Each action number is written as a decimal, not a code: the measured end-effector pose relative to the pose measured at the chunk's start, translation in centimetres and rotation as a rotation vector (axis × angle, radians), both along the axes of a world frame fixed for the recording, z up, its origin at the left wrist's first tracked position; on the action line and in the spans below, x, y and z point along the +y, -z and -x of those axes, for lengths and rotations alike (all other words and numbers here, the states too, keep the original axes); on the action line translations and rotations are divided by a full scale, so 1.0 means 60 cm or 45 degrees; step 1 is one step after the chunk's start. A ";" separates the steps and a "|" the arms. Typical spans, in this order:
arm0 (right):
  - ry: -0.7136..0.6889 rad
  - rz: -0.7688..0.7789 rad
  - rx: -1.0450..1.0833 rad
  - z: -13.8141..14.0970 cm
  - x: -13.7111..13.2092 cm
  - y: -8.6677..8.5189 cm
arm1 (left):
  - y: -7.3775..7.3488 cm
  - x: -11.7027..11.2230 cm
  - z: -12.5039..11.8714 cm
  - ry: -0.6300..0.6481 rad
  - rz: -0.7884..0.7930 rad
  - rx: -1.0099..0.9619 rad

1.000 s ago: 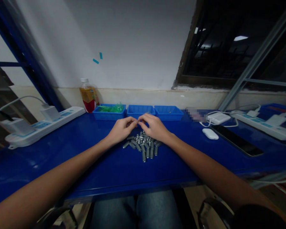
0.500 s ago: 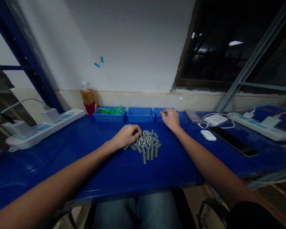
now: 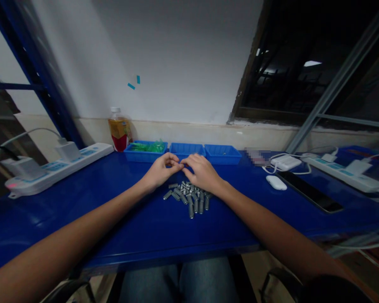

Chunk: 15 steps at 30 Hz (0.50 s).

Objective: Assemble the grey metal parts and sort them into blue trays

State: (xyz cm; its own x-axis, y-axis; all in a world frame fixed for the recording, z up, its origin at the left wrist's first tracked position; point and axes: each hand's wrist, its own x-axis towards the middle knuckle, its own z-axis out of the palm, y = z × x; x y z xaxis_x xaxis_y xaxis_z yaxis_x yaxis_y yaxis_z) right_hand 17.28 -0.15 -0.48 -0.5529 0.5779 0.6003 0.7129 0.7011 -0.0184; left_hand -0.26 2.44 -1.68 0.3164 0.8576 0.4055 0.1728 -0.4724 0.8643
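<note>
Above the back of a pile of small grey metal cylinders [image 3: 194, 206], both my hands meet at the fingertips. My left hand [image 3: 160, 171] is closed in a pinch at the left, thumb and forefinger together. From the right, my right hand [image 3: 202, 172] brings its thumb and bent fingers against the left fingertips. Whatever lies between them is too small or hidden to make out. Smaller shiny metal pieces [image 3: 185, 186] sit among the cylinders, and my right hand hides part of the pile.
Behind my hands stand a blue bin [image 3: 145, 157] with green plastic, a middle blue bin [image 3: 188, 147] and a right blue bin [image 3: 223, 159]. A drink bottle [image 3: 120, 134] and a power strip [image 3: 63, 166] are left; an earbud case [image 3: 276, 182] and phone [image 3: 309, 192] lie right.
My right hand has come from the right bin, left and nearer, to meet the left. My left hand has risen slightly off the pile and moved a little left.
</note>
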 end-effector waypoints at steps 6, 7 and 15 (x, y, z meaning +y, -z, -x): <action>0.029 -0.011 0.041 -0.007 0.000 0.002 | -0.005 -0.011 -0.004 0.058 -0.005 0.062; 0.042 -0.008 0.068 -0.007 0.000 0.002 | -0.007 -0.013 -0.004 0.056 -0.024 0.089; 0.009 0.050 0.163 -0.002 0.003 0.007 | -0.013 -0.028 0.001 -0.116 -0.537 0.507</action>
State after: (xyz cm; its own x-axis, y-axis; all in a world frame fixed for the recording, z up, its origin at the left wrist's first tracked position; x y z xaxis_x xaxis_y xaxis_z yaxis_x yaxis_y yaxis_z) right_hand 17.42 0.03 -0.90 -0.4687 0.6063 0.6425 0.7081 0.6927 -0.1371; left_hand -0.34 0.75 -0.88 0.4470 0.6789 0.5825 0.5017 -0.7294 0.4650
